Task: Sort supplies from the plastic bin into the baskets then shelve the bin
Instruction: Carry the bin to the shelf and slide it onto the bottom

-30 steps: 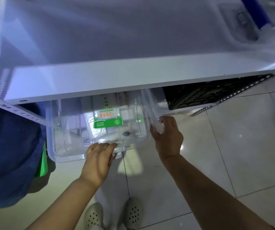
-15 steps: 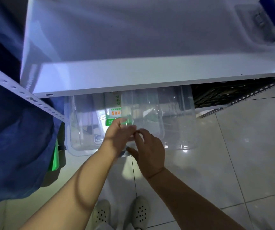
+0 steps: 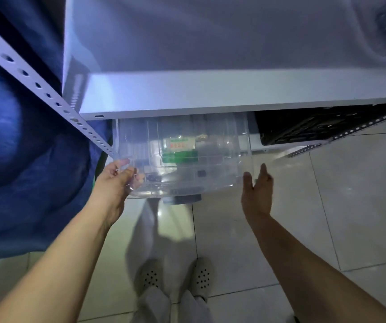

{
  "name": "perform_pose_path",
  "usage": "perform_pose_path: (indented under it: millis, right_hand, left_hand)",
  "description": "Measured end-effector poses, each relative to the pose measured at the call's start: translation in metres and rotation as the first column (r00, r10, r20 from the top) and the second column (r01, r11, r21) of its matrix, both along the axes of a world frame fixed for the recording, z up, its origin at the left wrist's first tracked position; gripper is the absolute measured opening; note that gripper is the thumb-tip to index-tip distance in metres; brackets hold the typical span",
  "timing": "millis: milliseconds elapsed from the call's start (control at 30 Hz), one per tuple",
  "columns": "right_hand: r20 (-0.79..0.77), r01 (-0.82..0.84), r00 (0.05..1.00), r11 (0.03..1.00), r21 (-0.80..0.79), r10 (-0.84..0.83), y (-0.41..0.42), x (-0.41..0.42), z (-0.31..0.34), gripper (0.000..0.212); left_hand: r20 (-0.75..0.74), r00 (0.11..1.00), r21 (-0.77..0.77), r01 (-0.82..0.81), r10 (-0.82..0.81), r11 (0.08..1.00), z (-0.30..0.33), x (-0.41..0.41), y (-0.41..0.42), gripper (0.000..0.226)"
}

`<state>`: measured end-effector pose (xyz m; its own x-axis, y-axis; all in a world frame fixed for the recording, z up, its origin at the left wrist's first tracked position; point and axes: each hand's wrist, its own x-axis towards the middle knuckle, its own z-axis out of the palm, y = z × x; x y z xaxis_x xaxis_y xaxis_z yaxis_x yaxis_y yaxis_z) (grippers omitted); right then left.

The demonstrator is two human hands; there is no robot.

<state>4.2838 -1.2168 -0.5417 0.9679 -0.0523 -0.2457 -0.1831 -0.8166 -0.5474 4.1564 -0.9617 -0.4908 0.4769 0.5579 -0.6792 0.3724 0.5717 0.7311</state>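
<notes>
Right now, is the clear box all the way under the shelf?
No. The clear plastic bin sticks out past the white shelf edge, with the left hand gripping its corner.

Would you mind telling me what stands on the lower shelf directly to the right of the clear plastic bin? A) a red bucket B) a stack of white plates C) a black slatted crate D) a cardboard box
C: a black slatted crate sits under the white shelf board, just right of the clear plastic bin, whose near left corner the left hand grips.
</notes>
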Motion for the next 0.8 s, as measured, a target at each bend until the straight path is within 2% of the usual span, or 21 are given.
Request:
perform_pose_path:
  millis: [67,133,200,267,300,333,367,400,433,633,800]
  right_hand:
    - [-0.074,-0.035,0.996,0.995,0.093,0.042,0.011,-0.001,0.0,0.047]
    - [-0.044,-0.067,0.997,0.995,0.074,0.07,0.02,-0.004,0.001,0.043]
    - [-0.022,-0.063,0.998,0.996,0.065,0.065,0.025,-0.007,-0.001,0.043]
    - [-0.007,-0.067,0.998,0.995,0.075,0.068,0.024,-0.008,-0.006,0.042]
    - [-0.007,-0.059,0.998,0.993,0.1,0.06,0.024,-0.008,-0.008,0.042]
    - [-0.018,-0.036,0.999,0.989,0.14,0.039,0.024,-0.008,-0.01,0.042]
    - [-0.036,-0.003,0.999,0.981,0.196,0.011,0.024,-0.008,-0.012,0.042]
    - [-0.053,0.035,0.998,0.966,0.257,-0.022,0.026,-0.009,-0.013,0.042]
    - [-0.06,0.067,0.997,0.949,0.309,-0.051,0.027,-0.008,-0.014,0.041]
    - [0.02,0.063,0.997,0.927,0.371,-0.076,0.053,0.012,-0.009,0.036]
    - [-0.138,0.246,0.969,0.805,0.539,-0.204,0.085,0.048,-0.004,0.024]
  left_hand:
    - [-0.107,0.993,0.085,0.053,-0.044,0.995,-0.002,-0.008,0.008,0.028]
    - [-0.218,0.973,0.215,0.124,-0.076,0.969,-0.008,-0.015,0.016,0.036]
    - [-0.38,0.921,0.414,0.256,-0.09,0.873,-0.016,-0.019,0.02,0.04]
    - [-0.477,0.872,0.508,0.379,-0.113,0.774,-0.023,-0.021,0.018,0.041]
    - [-0.434,0.888,0.48,0.369,-0.15,0.795,-0.029,-0.022,0.016,0.041]
    - [-0.356,0.92,0.383,0.301,-0.161,0.873,-0.033,-0.022,0.014,0.041]
    - [-0.277,0.955,0.257,0.181,-0.107,0.949,-0.034,-0.022,0.011,0.037]
    - [-0.231,0.973,0.144,0.05,-0.015,0.988,-0.036,-0.022,0.009,0.026]
    - [-0.201,0.977,0.077,-0.052,0.067,0.996,-0.037,-0.021,0.007,0.011]
    - [-0.077,0.966,0.064,-0.244,0.248,0.968,-0.034,-0.007,0.021,0.03]
    - [0.089,0.94,-0.16,-0.313,0.33,0.936,-0.031,0.006,0.035,0.037]
